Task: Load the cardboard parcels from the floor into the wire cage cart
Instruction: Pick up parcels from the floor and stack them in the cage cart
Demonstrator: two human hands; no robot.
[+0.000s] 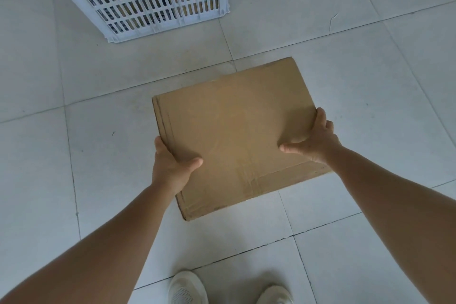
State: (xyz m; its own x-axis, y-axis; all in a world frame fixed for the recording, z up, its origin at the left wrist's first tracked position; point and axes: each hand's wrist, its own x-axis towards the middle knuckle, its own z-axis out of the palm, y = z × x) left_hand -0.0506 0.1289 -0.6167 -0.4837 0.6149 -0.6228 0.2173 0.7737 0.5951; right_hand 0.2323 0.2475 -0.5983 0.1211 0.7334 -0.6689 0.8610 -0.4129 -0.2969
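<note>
Flat brown cardboard parcel [237,131], taped along its seam, held level above the tiled floor [98,155], near a white slotted crate [148,0].

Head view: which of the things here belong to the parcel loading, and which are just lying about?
Belongs to the job:
cardboard parcel, flat
left hand and right hand, gripping its opposite edges
white slatted crate ahead, possibly the cart; wire not evident

Just there:
tiled floor
pale shoes

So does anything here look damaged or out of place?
Nothing serious. The cardboard parcel, gripped by the left hand and the right hand, has creased tape near its lower edge. One floor tile shows a small crack, right of the white slotted crate.
</note>
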